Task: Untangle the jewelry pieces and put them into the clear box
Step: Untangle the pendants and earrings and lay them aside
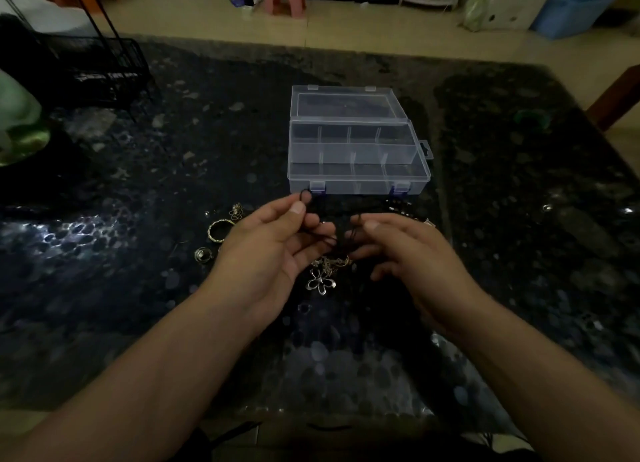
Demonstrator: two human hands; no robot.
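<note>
The clear box (pixel 356 184) stands open on the dark table, lid folded back, its several compartments showing nothing inside. Just in front of it my left hand (pixel 273 243) pinches a loop of black cord (pixel 305 195) between thumb and forefinger. My right hand (pixel 408 253) pinches another stretch of the same black cord near its thumb. Between the hands the cord hangs down to a tangle of silver pieces with a flower-shaped pendant (pixel 322 281). Left of my left hand lie a gold ring (pixel 220 230), a small charm (pixel 236 211) and a round pendant (pixel 202 254).
A black wire rack (pixel 100 70) stands at the back left beside a green-and-white object (pixel 17 122). More small jewelry bits (pixel 401 205) lie right of the box's front. A green bangle (pixel 531 116) sits far right. The table (pixel 519 219) has a dark pebble pattern.
</note>
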